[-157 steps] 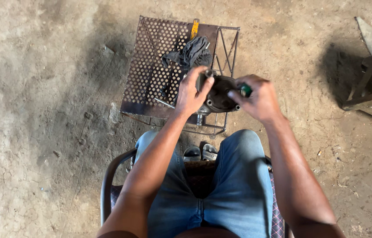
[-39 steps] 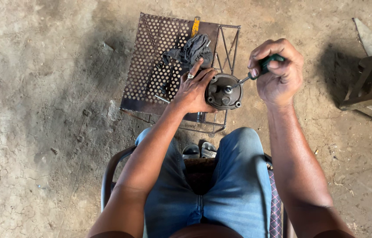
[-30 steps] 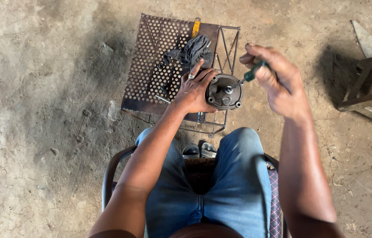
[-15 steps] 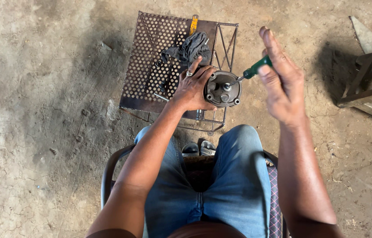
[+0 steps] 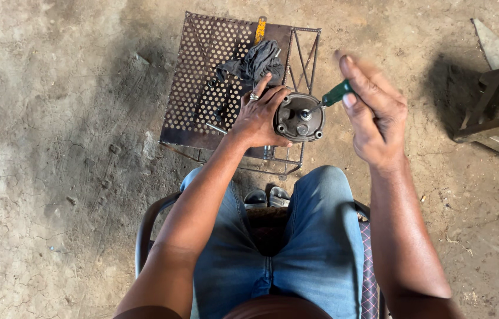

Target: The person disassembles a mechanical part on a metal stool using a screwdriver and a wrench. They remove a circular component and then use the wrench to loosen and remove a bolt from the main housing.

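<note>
A cracked dirt floor fills most of the frame. In the lower middle, the person sits on a chair in blue jeans, 2 sandalled feet showing between the knees. Above the knees, in the upper middle, stands a small perforated metal surface on a wire frame. It carries a crumpled dark grey rag near its top edge, a narrow yellow tool lying just beyond the rag, and a few small dark metal parts among the holes to the left of the rag. At the right edge, part of a wooden stool stands with its shadow on the floor.

Just right of centre, over the surface's near right corner, is a round dark metal housing with a hub and bolt holes on its face. The left hand, wearing a ring, grips its left side with fingers curled around the rim. The right hand holds a green-handled screwdriver; its fingers are loosely extended, the handle pinched between thumb and fingers, and the tip meets the housing's hub.
</note>
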